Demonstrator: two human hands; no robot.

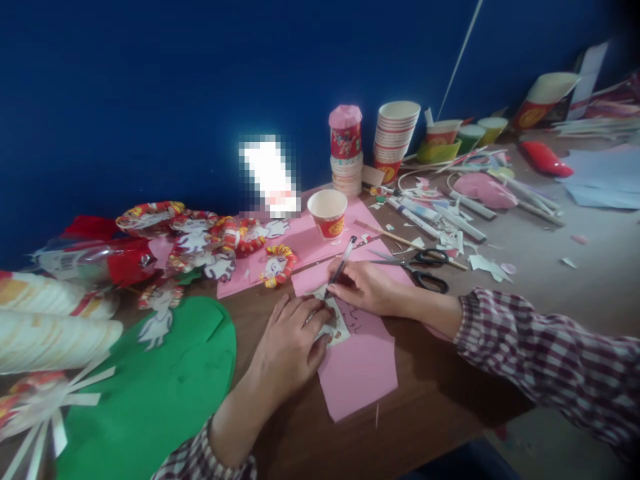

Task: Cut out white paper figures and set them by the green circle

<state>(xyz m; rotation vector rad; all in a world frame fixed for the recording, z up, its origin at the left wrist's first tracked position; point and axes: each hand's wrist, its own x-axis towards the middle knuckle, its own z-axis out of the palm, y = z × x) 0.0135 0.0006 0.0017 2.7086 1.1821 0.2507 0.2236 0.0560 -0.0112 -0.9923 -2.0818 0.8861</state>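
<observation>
My right hand [369,287] grips a pen [343,263], its tip down at the top of a small white paper piece [341,332] with dark marks. My left hand [287,347] lies over the left side of that piece, fingers stretched out and holding nothing; it hides part of the paper. Beneath both is a pink paper sheet [359,383] bearing some handwritten strokes. Just beyond my right hand rest black-handled scissors [430,283] and a thin wooden stick [400,235]. A red and white paper cup [329,217] stands upright behind the pen.
Green paper [200,373] covers the table at left, near stacked paper cups [55,340] lying sideways and several red-yellow ring crafts [240,233]. At the back stand a cup stack [397,133] and a pink-topped tower [345,140]. Markers [415,217] and paper scraps [490,267] lie right.
</observation>
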